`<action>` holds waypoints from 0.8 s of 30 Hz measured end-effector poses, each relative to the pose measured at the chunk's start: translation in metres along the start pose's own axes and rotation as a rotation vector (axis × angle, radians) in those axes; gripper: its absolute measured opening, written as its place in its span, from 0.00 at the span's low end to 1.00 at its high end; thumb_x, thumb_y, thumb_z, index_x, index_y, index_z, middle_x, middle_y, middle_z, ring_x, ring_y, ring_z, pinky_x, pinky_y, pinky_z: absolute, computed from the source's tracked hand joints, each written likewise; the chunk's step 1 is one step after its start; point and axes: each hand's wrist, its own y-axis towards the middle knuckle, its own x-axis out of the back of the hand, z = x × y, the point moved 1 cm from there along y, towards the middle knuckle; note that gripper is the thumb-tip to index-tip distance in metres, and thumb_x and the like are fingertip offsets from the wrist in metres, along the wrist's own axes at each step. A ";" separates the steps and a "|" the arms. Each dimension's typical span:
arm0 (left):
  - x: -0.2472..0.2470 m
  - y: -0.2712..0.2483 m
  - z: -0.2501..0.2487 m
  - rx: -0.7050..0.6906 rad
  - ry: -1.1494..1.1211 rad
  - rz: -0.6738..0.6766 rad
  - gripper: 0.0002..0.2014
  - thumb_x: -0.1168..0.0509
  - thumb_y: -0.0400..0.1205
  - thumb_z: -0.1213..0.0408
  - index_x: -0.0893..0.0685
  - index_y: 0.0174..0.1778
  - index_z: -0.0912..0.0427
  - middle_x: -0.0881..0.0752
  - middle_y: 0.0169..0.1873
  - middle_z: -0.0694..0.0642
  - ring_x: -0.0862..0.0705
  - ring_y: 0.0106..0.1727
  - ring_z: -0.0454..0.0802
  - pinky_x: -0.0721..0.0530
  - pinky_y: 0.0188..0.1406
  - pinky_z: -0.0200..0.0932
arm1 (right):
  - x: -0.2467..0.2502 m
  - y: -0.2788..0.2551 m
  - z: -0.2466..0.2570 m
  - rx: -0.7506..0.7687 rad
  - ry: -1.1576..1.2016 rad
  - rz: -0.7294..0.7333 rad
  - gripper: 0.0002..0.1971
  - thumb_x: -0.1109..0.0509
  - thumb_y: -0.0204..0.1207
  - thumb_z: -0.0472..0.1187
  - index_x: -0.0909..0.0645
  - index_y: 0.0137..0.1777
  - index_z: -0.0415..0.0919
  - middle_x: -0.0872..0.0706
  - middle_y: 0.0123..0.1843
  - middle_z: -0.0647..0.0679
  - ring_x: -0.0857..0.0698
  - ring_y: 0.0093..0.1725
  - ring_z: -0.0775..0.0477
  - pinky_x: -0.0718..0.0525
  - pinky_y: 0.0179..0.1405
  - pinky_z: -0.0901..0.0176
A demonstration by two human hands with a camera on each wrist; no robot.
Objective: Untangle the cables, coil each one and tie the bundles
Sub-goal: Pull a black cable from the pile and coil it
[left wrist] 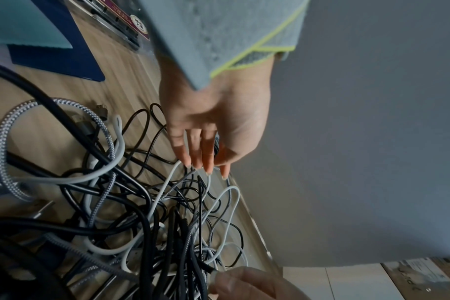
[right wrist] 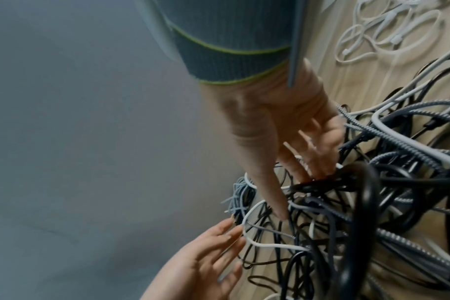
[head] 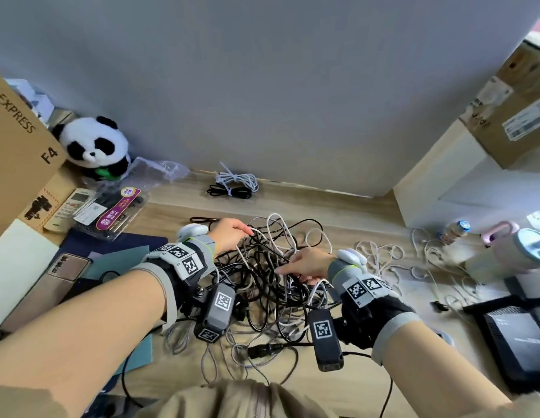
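Right now both hands are down in the tangle of cables (head: 271, 267), a heap of black, white and braided grey leads lying on the wooden desk (head: 353, 212) at the near middle. At the far left edge of the heap, the left hand (head: 229, 233) reaches in with its fingers (left wrist: 193, 150) nearly straight and close together, their tips touching a white cable (left wrist: 167, 182) and a braided strand; in the left wrist view the thumb lies close beside them, but none of the fingers is plainly curled round a lead. From the right side comes the right hand (head: 308, 263), its index finger (right wrist: 272, 192) stretched out and pointing down into the black loops, while its other fingers bend into the pile. Whether they grip a cable cannot be told, since the strands hide the fingertips. Far from the heap, against the grey wall, lie two tied bundles (head: 234, 184), one white and one black, touching each other. A loose spread of white cable ties (head: 380, 254) lies on the desk to the right of the tangle. At the far left sit a plush panda (head: 95, 146) and a cardboard box (head: 18, 152), and a small bottle (head: 452, 232) stands at the right.
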 end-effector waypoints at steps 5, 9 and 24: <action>-0.003 -0.009 -0.011 -0.016 0.002 0.060 0.14 0.44 0.83 0.73 0.17 0.39 0.55 0.19 0.40 0.56 0.23 0.42 0.46 0.25 0.34 0.34 | -0.005 -0.010 0.002 -0.028 -0.039 0.032 0.05 0.32 0.74 0.39 0.23 0.41 0.37 0.21 0.32 0.42 0.19 0.31 0.43 0.11 0.45 0.49; -0.004 -0.016 -0.018 -0.036 0.012 0.121 0.17 0.48 0.85 0.72 0.17 0.40 0.54 0.16 0.40 0.52 0.18 0.43 0.45 0.25 0.34 0.34 | 0.008 -0.026 0.007 0.072 0.025 -0.014 0.05 0.30 0.75 0.38 0.17 0.42 0.36 0.20 0.30 0.47 0.21 0.26 0.51 0.17 0.35 0.61; -0.024 -0.032 -0.052 -0.203 0.262 0.425 0.16 0.42 0.82 0.75 0.20 0.61 0.52 0.19 0.58 0.55 0.20 0.50 0.43 0.19 0.38 0.34 | 0.041 -0.066 0.023 0.156 0.366 -0.137 0.04 0.29 0.76 0.35 0.19 0.40 0.37 0.22 0.26 0.48 0.23 0.22 0.56 0.18 0.24 0.67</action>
